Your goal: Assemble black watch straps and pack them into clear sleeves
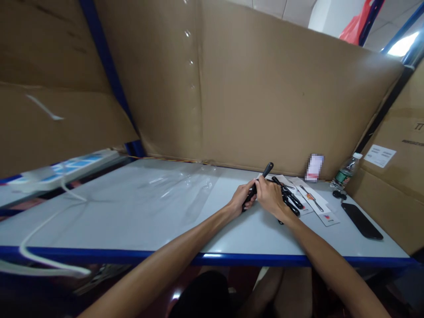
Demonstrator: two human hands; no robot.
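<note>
left hand (240,197) + right hand (270,196) | clasping slim black handle (264,172) | smooth grey table (139,212)

There is only 1 view, from the camera on my head. It looks forward and down across the table (139,221), whose near edge runs along the bottom. My hands sit right of center, fairly near, and the cardboard wall (265,97) closes the far side.

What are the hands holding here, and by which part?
Both hands, left and right, grip one black tool around its lower part; its rounded upper end sticks out above.
</note>
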